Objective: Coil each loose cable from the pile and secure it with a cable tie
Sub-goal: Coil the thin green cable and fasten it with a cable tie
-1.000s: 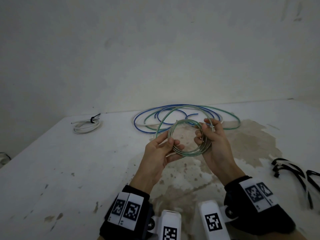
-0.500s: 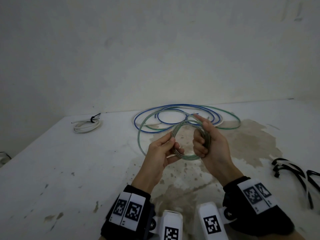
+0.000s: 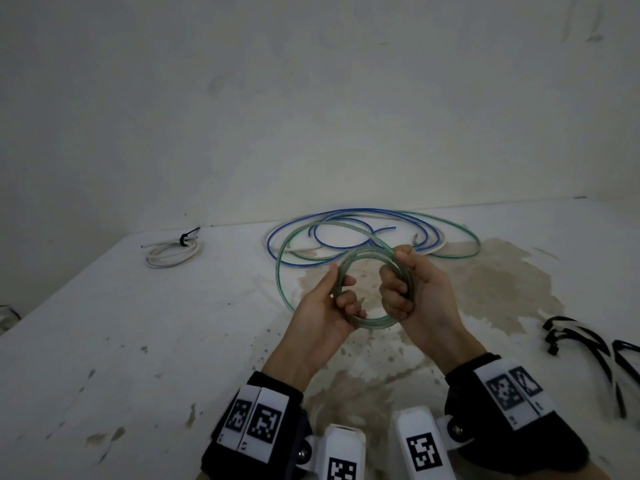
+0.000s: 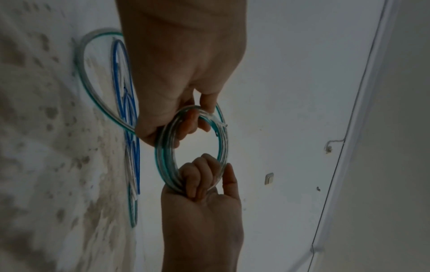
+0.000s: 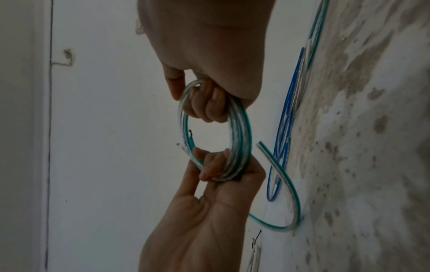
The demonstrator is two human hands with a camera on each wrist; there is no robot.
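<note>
Right hand [image 3: 419, 292] now fisted; two hands grip one green coil [image 3: 375, 322].

Above the stained white table [image 3: 104, 341], the left hand [image 3: 325, 313] and right hand [image 3: 415, 289] grip opposite sides of a green-striped cable coil [image 3: 375, 322]. Behind lie loose blue cable [image 3: 277, 233], 1 tied white coil [image 3: 171, 252] and, at right, what may be black cable ties [image 3: 581, 337].

Both hands' fingers [image 3: 393, 289] curled, palms up
</note>
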